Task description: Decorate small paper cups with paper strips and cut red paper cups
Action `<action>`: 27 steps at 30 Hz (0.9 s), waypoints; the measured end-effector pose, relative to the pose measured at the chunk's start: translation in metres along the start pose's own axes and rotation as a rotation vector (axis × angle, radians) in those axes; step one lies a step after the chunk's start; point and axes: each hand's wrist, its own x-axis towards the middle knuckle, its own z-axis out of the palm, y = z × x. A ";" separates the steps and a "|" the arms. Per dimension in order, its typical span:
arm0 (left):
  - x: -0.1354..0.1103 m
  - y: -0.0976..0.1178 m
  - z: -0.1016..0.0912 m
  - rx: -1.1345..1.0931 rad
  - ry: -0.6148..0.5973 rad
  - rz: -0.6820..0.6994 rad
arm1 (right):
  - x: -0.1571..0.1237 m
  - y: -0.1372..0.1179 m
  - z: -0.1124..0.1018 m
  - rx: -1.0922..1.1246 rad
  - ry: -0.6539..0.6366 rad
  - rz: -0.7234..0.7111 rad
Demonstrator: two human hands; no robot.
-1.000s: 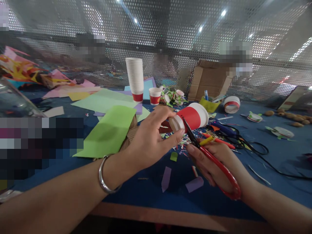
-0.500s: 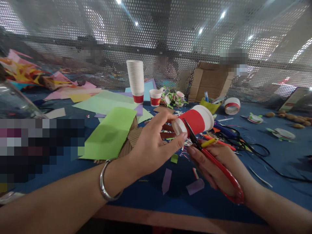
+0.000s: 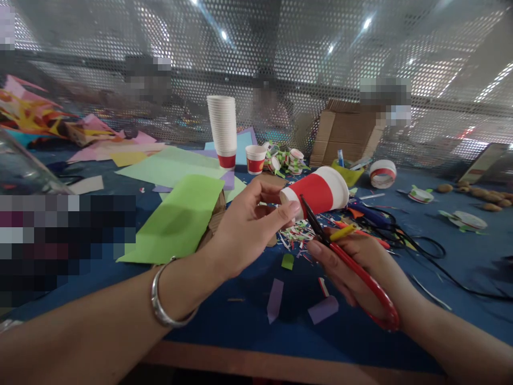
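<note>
My left hand (image 3: 246, 227) pinches the base of a red and white paper cup (image 3: 316, 192), which lies sideways above the blue table (image 3: 240, 315) with its mouth turned away to the right. My right hand (image 3: 355, 270) grips red-handled scissors (image 3: 352, 264). Their dark blades point up and touch the cup near its base. A heap of small paper snippets (image 3: 298, 235) lies on the table right under the cup.
A tall stack of white cups (image 3: 223, 128) and a single red-banded cup (image 3: 255, 158) stand behind. Green paper sheets (image 3: 176, 214) lie at left, a cardboard box (image 3: 344, 131) at back, black cables (image 3: 417, 240) and cut cup rings (image 3: 381, 172) at right. A perforated metal screen (image 3: 280, 64) closes the far side.
The cup has turned a little in my left hand, and the fingers have shifted round its base. The scissors stay against the cup.
</note>
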 end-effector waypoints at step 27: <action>-0.014 0.000 0.001 0.489 -0.066 0.550 | -0.009 0.014 0.007 0.190 -0.028 0.070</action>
